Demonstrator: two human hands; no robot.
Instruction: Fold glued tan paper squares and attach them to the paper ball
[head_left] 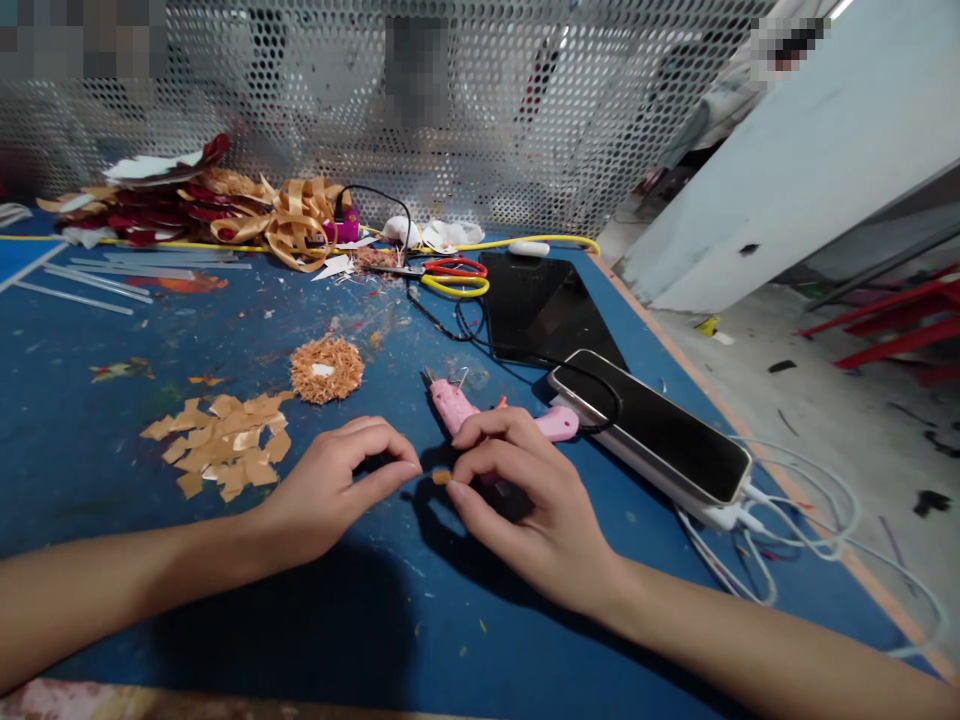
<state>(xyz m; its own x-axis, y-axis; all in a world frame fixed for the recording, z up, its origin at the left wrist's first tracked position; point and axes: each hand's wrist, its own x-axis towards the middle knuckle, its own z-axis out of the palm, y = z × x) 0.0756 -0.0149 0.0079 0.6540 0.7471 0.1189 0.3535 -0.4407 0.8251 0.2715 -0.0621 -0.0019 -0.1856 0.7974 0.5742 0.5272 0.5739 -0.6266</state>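
My right hand (529, 500) pinches a small folded piece of tan ribbon (441, 478) between thumb and forefinger. Just left of it, my left hand (337, 485) has thumb and forefinger tips pressed together; whether they grip anything is too small to tell. Behind my right hand lies a pink glue gun (454, 405), partly covered by the fingers. A pile of cut tan ribbon pieces (225, 440) spreads on the table to the left of my left hand. Beyond that hand sits a round, frayed orange-tan rosette (326, 370) with a pale centre.
Scissors (456, 275) with red and yellow handles lie near a black tablet (547, 305). A phone (660, 425) with white cables (810, 530) is at the right. Glue sticks (97, 285) and heaped ribbon (300, 215) lie at the back left, before a perforated metal screen (480, 130).
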